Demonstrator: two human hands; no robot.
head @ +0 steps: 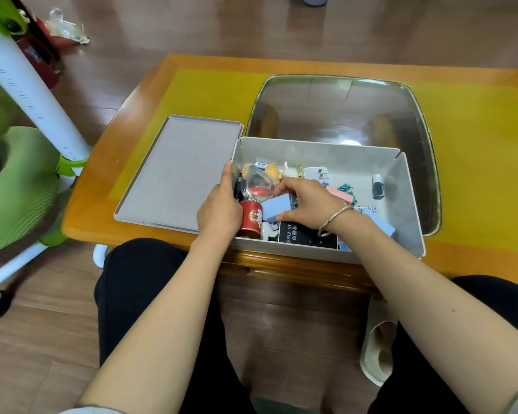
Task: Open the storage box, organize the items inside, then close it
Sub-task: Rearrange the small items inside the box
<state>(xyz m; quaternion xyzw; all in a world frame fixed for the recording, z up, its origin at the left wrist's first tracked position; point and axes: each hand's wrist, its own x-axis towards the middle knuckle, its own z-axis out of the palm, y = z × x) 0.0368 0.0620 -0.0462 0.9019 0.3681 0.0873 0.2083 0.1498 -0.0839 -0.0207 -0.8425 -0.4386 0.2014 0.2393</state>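
A: Where is the storage box (407,204), and in what state?

B: It stands open at the near edge of the wooden surface (108,186), in front of the seated person's knees. Its lid (174,171) lies flat, inner side up, on the surface just to the left, touching the box's left wall.

A: What are the hands doing?

B: Both reach into the left half of the box. The left hand (220,210) lies along the left wall, its fingers curled round a red tin (251,218) that stands upright in the near left corner. The right hand (308,201), a bangle (332,219) on its wrist, grips a pale blue block (277,209) between thumb and curled fingers, just right of the tin.

A: What else lies inside?

B: A clear glass cup (256,185) tilted on its side above the tin; small animal figurines (277,171) against the far wall; a white plug adapter (319,173); a pink block (340,194); teal clips (346,188); a dark nail-polish bottle (378,188) upright near the right wall; a black carton printed "Wi-Fi 6" (307,237) at the near wall.

A: And beyond the box?

B: A large clear tray (413,115) lies on the surface behind it; a green chair (18,186) stands on the floor to the left
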